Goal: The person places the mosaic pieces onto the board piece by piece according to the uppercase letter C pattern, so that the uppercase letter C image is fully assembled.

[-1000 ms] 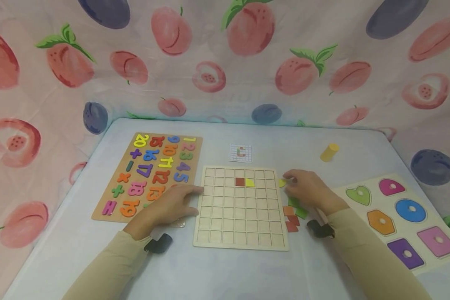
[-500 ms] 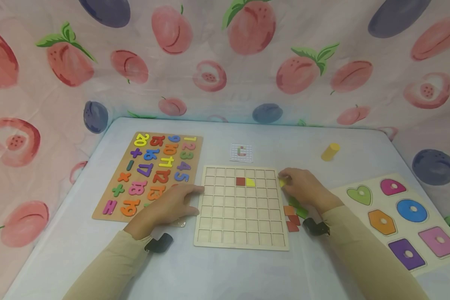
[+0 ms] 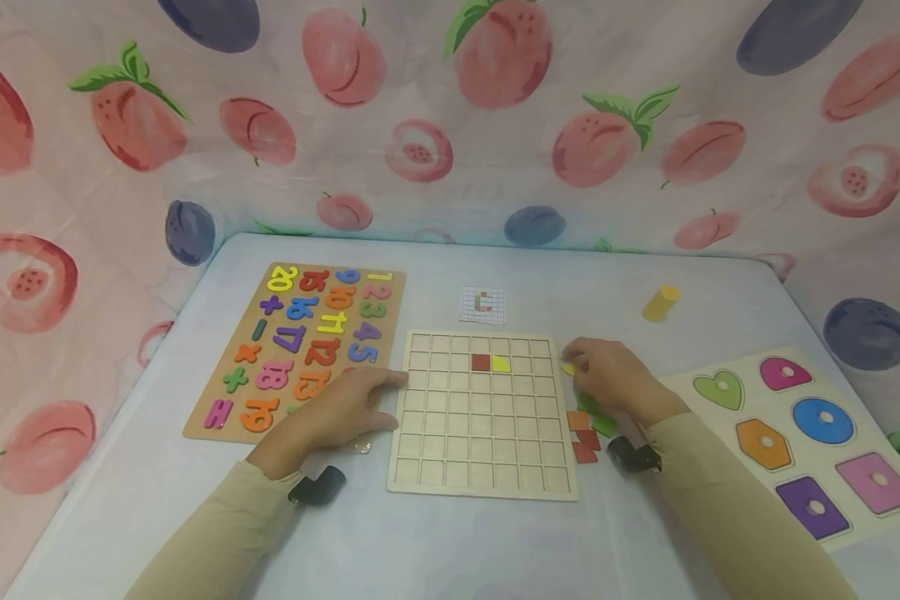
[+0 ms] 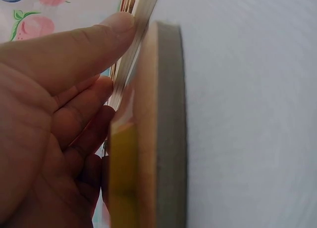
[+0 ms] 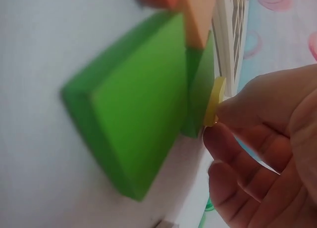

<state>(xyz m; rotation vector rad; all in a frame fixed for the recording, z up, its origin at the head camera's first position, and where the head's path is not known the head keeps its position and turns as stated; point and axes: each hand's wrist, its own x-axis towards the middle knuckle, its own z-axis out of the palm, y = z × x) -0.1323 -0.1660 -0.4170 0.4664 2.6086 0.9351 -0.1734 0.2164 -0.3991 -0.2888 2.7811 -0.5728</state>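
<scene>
My left hand [image 3: 341, 406] rests at the left edge of a wooden grid board [image 3: 457, 425], thumb and fingertips against its side, fingers loosely extended. In the left wrist view the thumb [image 4: 119, 27] lies on that edge. On the board sit a red square tile [image 3: 481, 362] and, right beside it, a yellow quarter-circle tile [image 3: 500, 364]. Just off the board's right side, my right hand [image 3: 609, 372] pinches a small yellow tile [image 5: 215, 100] between thumb and forefinger. Green tiles [image 5: 138, 104] lie under and near that hand, with an orange square tile [image 3: 578, 421] and red tiles [image 3: 587, 439] nearer me.
A number puzzle board [image 3: 228, 333] lies left, partly under my left forearm. Beyond the grid stands a small pattern card [image 3: 482, 305]. A yellow cylinder [image 3: 660, 304] stands at back right, and a knobbed shape board [image 3: 787, 400] lies right, partly under my right sleeve.
My right hand shifts slightly left toward the board's edge, then a touch back right, with the yellow tile still in its fingers. The left hand and the tiles on the board stay put.
</scene>
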